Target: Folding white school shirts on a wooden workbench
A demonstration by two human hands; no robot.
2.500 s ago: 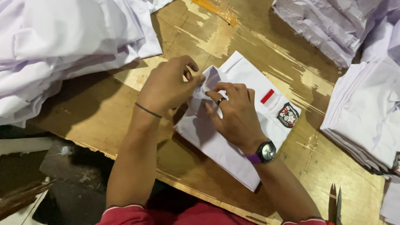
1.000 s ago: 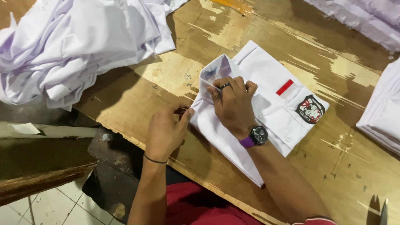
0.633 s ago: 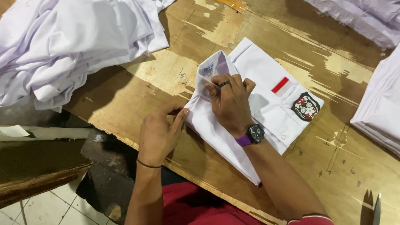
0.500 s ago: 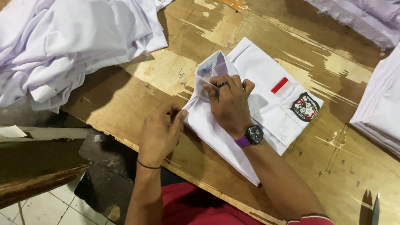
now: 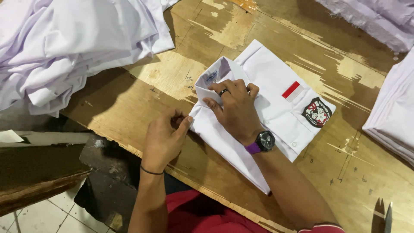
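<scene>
A folded white shirt [image 5: 276, 116] with a red strip and a dark round badge on its pocket lies on the worn plywood table [image 5: 172, 82]. My right hand [image 5: 235, 108], with a ring and a purple-strapped watch, presses flat on the shirt just below its collar. My left hand [image 5: 166, 136] pinches the shirt's left edge near the table's front, fingers closed on the cloth.
A loose heap of white shirts [image 5: 73, 43] fills the upper left. More white cloth [image 5: 375, 19] lies at the top right, and a neat stack of folded shirts [image 5: 394, 118] sits at the right edge. Scissor tips [image 5: 384, 213] show at the bottom right. Tiled floor lies below the table's edge.
My left hand has come off the collar and dropped to the shirt's left edge. My right hand has stayed pressed on the shirt. The view has shifted slightly.
</scene>
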